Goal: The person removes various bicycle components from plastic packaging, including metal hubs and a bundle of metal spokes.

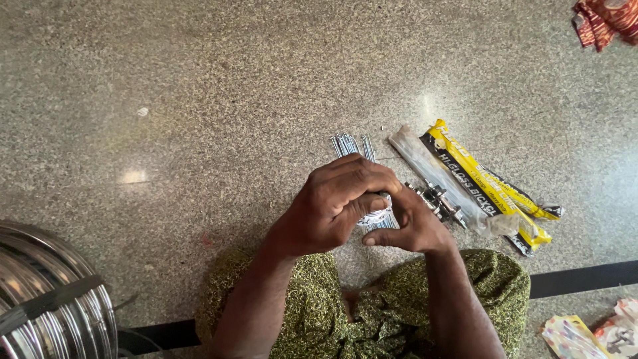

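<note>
My left hand point(332, 203) and my right hand point(409, 226) meet over a bundle of thin steel spokes point(349, 145) that sticks out past my fingers toward the far side. Both hands close around the near end of the bundle, where a shiny round metal part point(377, 216) shows between the fingers. The spokes' lower ends are hidden under my hands. A small metal hub-like part point(435, 198) lies just right of my right hand on the speckled stone floor.
Yellow-and-black long packets point(488, 183) and a clear plastic sleeve point(425, 163) lie to the right. Stacked shiny wheel rims point(46, 292) sit at lower left. Red cloth point(608, 20) is at top right, printed packets point(591, 332) at bottom right. My green-patterned lap point(372, 312) is below.
</note>
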